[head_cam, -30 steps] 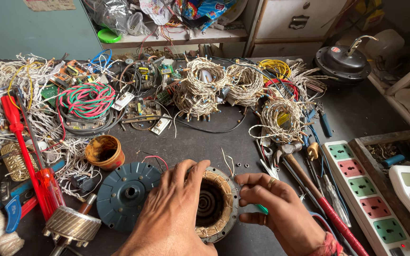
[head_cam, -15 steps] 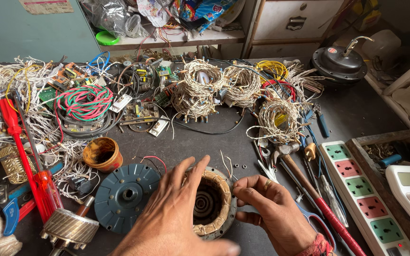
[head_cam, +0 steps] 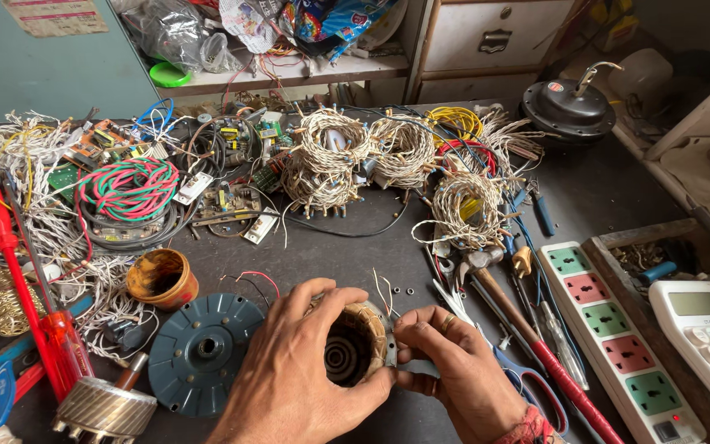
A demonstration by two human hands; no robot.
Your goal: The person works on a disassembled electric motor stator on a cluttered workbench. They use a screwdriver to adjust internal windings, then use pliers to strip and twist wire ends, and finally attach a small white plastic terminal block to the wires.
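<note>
Dark cluttered counter [head_cam: 618, 189] held a round wound stator [head_cam: 355, 345] near its front edge, between both hands. Left hand [head_cam: 297, 378] clasped its 9 o'clock rim, fingers curled over; right hand [head_cam: 462, 370] pinched the 3 o'clock edge. Blue motor cover [head_cam: 203, 349] lay at 9 o'clock.

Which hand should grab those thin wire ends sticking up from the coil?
Probably the right hand: its fingertips pinch the stator coil rim just below the wire ends. The left hand wraps the coil, steadying it.
</note>
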